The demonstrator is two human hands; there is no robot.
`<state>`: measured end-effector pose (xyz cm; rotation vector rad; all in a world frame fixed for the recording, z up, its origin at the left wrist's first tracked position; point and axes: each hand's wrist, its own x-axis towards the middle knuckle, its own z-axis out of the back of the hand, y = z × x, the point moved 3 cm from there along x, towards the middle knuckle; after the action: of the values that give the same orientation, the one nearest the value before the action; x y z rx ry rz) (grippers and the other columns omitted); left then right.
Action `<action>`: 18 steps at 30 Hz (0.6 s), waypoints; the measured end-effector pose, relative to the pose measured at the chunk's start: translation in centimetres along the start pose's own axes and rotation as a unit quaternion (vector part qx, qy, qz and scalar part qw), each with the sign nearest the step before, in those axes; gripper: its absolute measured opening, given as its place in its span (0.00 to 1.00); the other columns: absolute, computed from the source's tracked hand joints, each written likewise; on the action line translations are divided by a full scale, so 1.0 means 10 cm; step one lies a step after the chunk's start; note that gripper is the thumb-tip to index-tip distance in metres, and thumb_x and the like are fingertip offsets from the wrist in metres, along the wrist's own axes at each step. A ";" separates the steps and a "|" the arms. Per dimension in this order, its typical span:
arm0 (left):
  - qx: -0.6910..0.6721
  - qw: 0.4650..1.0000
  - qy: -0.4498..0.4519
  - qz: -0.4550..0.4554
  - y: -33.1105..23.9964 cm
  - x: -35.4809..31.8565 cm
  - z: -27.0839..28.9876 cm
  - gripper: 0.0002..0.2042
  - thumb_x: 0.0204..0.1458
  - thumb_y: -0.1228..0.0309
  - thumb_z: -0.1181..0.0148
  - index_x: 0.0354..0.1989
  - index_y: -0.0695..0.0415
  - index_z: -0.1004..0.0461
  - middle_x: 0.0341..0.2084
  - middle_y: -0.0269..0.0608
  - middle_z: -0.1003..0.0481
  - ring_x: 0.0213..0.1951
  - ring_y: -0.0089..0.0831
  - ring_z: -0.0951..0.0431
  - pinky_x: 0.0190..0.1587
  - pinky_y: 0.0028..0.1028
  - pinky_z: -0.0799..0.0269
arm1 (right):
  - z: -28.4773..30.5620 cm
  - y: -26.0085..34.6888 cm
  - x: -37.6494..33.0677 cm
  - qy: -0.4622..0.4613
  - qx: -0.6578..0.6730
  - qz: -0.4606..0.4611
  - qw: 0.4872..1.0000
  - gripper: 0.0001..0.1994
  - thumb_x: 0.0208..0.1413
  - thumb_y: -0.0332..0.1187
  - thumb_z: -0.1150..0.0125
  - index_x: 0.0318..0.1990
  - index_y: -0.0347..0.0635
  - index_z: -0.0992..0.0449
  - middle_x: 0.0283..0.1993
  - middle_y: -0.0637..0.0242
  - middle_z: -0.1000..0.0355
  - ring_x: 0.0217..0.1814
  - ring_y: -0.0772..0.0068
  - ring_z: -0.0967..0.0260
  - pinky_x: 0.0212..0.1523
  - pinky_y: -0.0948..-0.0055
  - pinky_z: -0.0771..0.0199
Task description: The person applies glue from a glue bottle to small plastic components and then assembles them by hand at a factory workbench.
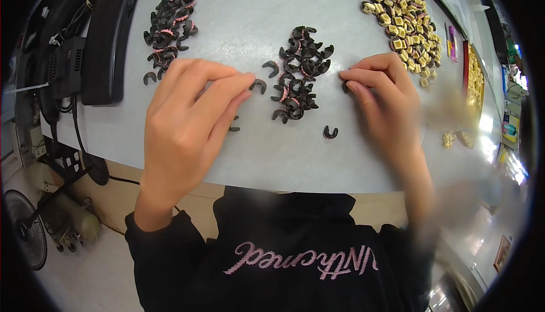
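Note:
My left hand (190, 119) has its fingers pinched together at a small black horseshoe-shaped piece (259, 85). Thumb and forefinger of my right hand (386, 93) close on another dark piece (344, 87), mostly hidden by the fingertips. Between my hands lies a loose heap of black horseshoe-shaped pieces (306, 57), several with pink scalloped edges. One single piece (330, 133) lies in front of the heap, and another (271, 68) just left of it. Under my left hand a further dark piece (234, 125) shows only in part.
A long pile of similar black and pink pieces (173, 17) lies at the far left, beside a black power-supply box (110, 42) with cables. Many cream-and-dark pieces (397, 22) spread at the far right. Pens (452, 42) and a red-edged tray (466, 76) sit beyond them.

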<state>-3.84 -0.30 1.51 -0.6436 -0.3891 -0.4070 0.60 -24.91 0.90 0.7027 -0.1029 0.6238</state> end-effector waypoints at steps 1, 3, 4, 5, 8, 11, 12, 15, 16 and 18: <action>-0.002 1.000 0.011 -0.007 0.00 0.05 0.00 0.12 0.42 0.84 0.31 0.38 0.61 0.20 0.32 0.38 0.24 0.34 0.36 0.27 0.33 0.31 0.32 | 0.00 -0.01 0.00 -0.006 -0.011 0.001 1.000 0.10 0.51 0.17 0.35 0.42 0.36 0.20 0.40 0.61 0.28 0.41 0.65 0.28 0.42 0.72 0.27; -0.004 1.000 0.023 -0.016 -0.01 0.10 -0.01 0.14 0.41 0.85 0.31 0.38 0.60 0.19 0.33 0.38 0.23 0.34 0.35 0.27 0.32 0.31 0.32 | 0.00 0.00 0.00 -0.019 -0.006 0.001 1.000 0.11 0.49 0.18 0.34 0.42 0.37 0.20 0.40 0.61 0.28 0.41 0.65 0.28 0.42 0.72 0.26; -0.012 0.999 0.041 -0.011 -0.01 0.12 -0.02 0.14 0.41 0.85 0.31 0.39 0.60 0.19 0.33 0.37 0.23 0.35 0.35 0.27 0.31 0.30 0.32 | 0.00 0.01 0.01 -0.031 0.000 0.002 1.000 0.12 0.48 0.18 0.32 0.42 0.37 0.19 0.40 0.61 0.27 0.42 0.65 0.28 0.42 0.71 0.26; -0.020 0.998 0.060 -0.007 -0.01 0.13 -0.04 0.15 0.41 0.84 0.31 0.39 0.60 0.19 0.34 0.37 0.23 0.35 0.34 0.27 0.31 0.30 0.32 | 0.00 0.02 0.03 -0.032 -0.001 0.002 0.999 0.12 0.48 0.18 0.32 0.42 0.37 0.19 0.40 0.61 0.27 0.42 0.65 0.28 0.42 0.71 0.26; -0.027 0.997 0.075 -0.013 0.01 0.14 -0.06 0.14 0.40 0.84 0.31 0.38 0.60 0.19 0.34 0.37 0.23 0.34 0.33 0.27 0.29 0.28 0.33 | -0.02 0.07 0.15 -0.024 -0.030 0.067 0.997 0.14 0.46 0.19 0.30 0.43 0.38 0.19 0.40 0.61 0.27 0.41 0.64 0.27 0.42 0.71 0.26; -0.027 0.997 0.076 -0.008 0.01 0.09 -0.08 0.12 0.40 0.84 0.30 0.36 0.61 0.19 0.32 0.36 0.23 0.33 0.32 0.27 0.27 0.28 0.34 | -0.09 0.14 0.24 -0.017 -0.036 0.113 0.993 0.14 0.44 0.19 0.29 0.41 0.39 0.20 0.39 0.62 0.26 0.39 0.64 0.27 0.39 0.72 0.26; -0.027 0.997 0.077 -0.009 0.01 0.08 -0.08 0.12 0.40 0.84 0.30 0.36 0.61 0.19 0.32 0.36 0.23 0.33 0.32 0.27 0.27 0.28 0.34 | -0.10 0.12 0.24 -0.017 -0.036 0.112 0.993 0.14 0.44 0.19 0.29 0.41 0.39 0.20 0.39 0.62 0.26 0.39 0.64 0.27 0.39 0.72 0.26; -0.031 0.997 0.064 -0.006 0.00 0.08 -0.08 0.11 0.40 0.84 0.30 0.34 0.61 0.19 0.30 0.37 0.25 0.31 0.31 0.28 0.26 0.27 0.35 | -0.13 0.07 0.23 -0.013 -0.015 0.098 0.995 0.13 0.43 0.19 0.29 0.38 0.38 0.20 0.37 0.63 0.25 0.36 0.64 0.27 0.36 0.73 0.26; -0.030 0.998 0.063 0.003 0.00 0.08 -0.08 0.11 0.39 0.84 0.29 0.33 0.61 0.20 0.29 0.37 0.25 0.30 0.31 0.28 0.26 0.27 0.35 | -0.12 0.06 0.23 -0.015 -0.016 0.107 0.994 0.12 0.43 0.19 0.29 0.37 0.38 0.20 0.37 0.63 0.25 0.35 0.65 0.27 0.35 0.73 0.26; -0.029 0.997 0.063 0.013 0.02 0.07 -0.07 0.12 0.38 0.83 0.28 0.33 0.61 0.20 0.29 0.37 0.26 0.29 0.31 0.28 0.26 0.27 0.35 | -0.10 0.03 0.21 -0.017 -0.015 0.117 0.993 0.11 0.43 0.18 0.29 0.36 0.38 0.20 0.36 0.63 0.25 0.34 0.65 0.27 0.34 0.73 0.26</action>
<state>-3.05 -0.81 1.20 -0.6746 -0.2487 -0.4334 2.01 -23.01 0.94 0.6771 -0.2280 0.8326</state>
